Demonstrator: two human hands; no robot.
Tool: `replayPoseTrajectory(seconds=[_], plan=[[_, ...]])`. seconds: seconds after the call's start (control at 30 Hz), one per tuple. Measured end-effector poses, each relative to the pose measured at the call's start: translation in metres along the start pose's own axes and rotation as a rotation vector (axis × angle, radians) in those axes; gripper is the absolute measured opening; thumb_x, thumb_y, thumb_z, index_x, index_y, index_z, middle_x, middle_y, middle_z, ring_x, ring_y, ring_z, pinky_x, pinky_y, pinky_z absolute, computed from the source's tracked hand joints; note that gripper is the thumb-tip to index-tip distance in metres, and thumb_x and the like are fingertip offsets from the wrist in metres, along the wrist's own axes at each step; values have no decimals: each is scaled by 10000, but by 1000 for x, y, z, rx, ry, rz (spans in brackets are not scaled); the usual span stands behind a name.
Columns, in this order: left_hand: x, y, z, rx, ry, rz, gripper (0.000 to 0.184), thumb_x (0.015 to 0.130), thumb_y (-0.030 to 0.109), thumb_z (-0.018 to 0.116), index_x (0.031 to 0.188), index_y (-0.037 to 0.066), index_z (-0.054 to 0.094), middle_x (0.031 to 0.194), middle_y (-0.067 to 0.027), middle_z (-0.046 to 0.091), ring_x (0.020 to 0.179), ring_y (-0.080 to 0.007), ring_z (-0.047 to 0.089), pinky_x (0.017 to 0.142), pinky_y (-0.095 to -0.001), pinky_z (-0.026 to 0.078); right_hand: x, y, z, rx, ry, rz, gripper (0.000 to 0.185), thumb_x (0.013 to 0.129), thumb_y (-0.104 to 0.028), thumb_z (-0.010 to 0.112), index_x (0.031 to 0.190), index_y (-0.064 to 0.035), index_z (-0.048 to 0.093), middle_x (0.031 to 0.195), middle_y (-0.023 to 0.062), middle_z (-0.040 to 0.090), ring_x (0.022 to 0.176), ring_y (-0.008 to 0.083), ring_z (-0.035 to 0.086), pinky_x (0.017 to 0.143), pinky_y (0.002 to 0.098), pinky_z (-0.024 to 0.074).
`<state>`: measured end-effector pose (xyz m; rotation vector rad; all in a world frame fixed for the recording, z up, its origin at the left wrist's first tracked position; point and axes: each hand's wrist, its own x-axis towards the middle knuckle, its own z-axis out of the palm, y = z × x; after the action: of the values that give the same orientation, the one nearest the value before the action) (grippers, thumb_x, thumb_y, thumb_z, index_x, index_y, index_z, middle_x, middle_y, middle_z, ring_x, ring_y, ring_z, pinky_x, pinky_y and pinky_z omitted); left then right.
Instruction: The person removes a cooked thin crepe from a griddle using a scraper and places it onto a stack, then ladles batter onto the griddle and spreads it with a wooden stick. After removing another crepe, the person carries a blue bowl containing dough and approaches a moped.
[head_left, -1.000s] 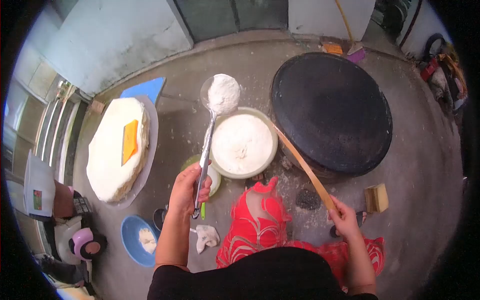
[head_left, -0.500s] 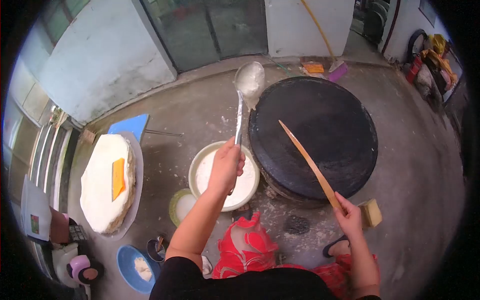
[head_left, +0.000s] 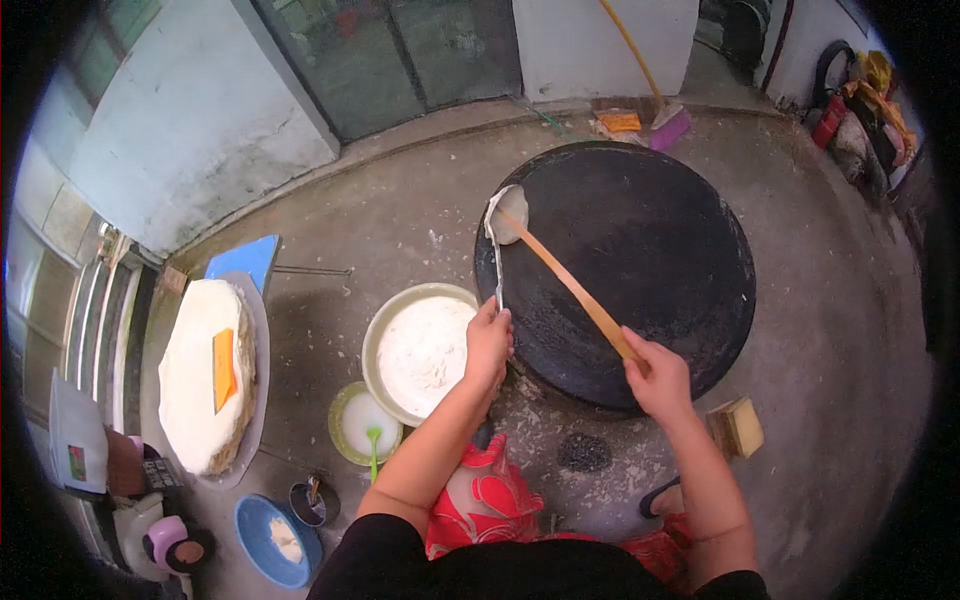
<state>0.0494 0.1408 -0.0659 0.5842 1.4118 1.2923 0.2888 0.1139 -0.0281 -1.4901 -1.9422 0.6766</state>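
Note:
My left hand (head_left: 487, 345) is closed around the handle of a metal ladle (head_left: 497, 268), whose bowl is tipped sideways over the left edge of a large round black griddle (head_left: 640, 270). Pale batter (head_left: 513, 217) shows at the ladle's bowl; how much lies on the griddle I cannot tell. In my right hand (head_left: 657, 375) is a long, flat wooden spatula (head_left: 580, 292), its tip at the ladle's bowl and the batter. Below my left forearm's side stands a large bowl (head_left: 368, 345) of white batter. Beside it, a green spoon (head_left: 374, 440) rests in a smaller bowl (head_left: 336, 425) of whitish liquid.
At left, a stack of pale flat sheets (head_left: 195, 370) carries an orange-handled scraper (head_left: 223, 370). A blue basin (head_left: 250, 540) and a dark cup (head_left: 300, 500) stand lower left. A yellowish block (head_left: 742, 428) lies right of the griddle. A broom (head_left: 668, 128) leans behind.
The ladle has come down from beside the griddle onto its left edge and tipped. The wooden spatula has moved up and left to meet it. The green spoon has come into view.

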Motion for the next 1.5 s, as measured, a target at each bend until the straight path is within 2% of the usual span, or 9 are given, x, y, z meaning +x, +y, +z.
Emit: replayPoseTrajectory(seconds=[0.4,0.7,0.73,0.77,1.0,1.13,1.37,1.43,1.5], plan=[[-15,-5,4,-5,145,111,358,851,28,480,1209,15,464,580,33,428,447,-42,347,374,-185,284,17,9,19,-1,-66,189,391,711,-84,578,1102,-106,582,1014,153,602,915,271,594,791,313,463],[37,-24,1,283,100,125,334,826,17,486,1158,-14,500,915,-107,623,822,-152,559,770,-241,414,17,11,8,-129,-16,5,399,709,-113,565,1106,-135,573,853,130,592,775,299,583,675,380,467],[54,-25,-4,342,38,260,326,857,50,465,1179,1,480,573,19,425,417,-69,353,365,-223,274,13,5,-4,-132,-12,3,399,709,-113,565,1106,-135,573,853,130,592,775,299,583,675,380,467],[65,-30,-10,339,37,263,326,857,50,465,1179,1,480,573,19,425,417,-69,353,365,-223,274,6,0,-15,-227,-5,2,404,711,-106,562,1114,-136,566,797,118,570,742,292,576,648,379,463],[33,86,1,-322,-148,-121,333,911,154,345,1179,-26,426,615,-29,444,457,-87,385,359,-218,329,-12,29,3,-514,23,-412,482,662,-44,571,1138,-114,543,669,68,473,613,237,505,545,353,419],[19,125,-4,-995,-643,-339,376,936,167,282,1231,-57,347,658,-36,416,463,-90,378,361,-216,341,14,46,35,-675,41,-604,445,718,-75,510,1162,-75,519,714,22,484,645,178,501,551,294,405],[-9,140,-14,-1345,-859,-459,395,935,134,256,1251,-101,287,638,-40,403,439,-98,374,360,-228,365,68,23,48,-626,106,-283,447,717,-104,560,1162,-110,529,734,67,523,648,236,545,578,349,455],[-18,132,-29,-1347,-792,-432,392,928,119,256,1248,-106,290,624,-40,398,418,-98,364,349,-225,357,55,22,58,-40,76,-177,413,709,-119,571,1122,-140,564,729,99,534,675,272,574,601,392,471],[-28,120,-42,-1344,-753,-403,390,921,114,267,1236,-111,308,615,-36,395,409,-98,363,347,-219,353,49,12,61,-351,-80,-150,377,712,-122,559,1087,-146,584,726,103,536,688,275,583,609,399,474]])
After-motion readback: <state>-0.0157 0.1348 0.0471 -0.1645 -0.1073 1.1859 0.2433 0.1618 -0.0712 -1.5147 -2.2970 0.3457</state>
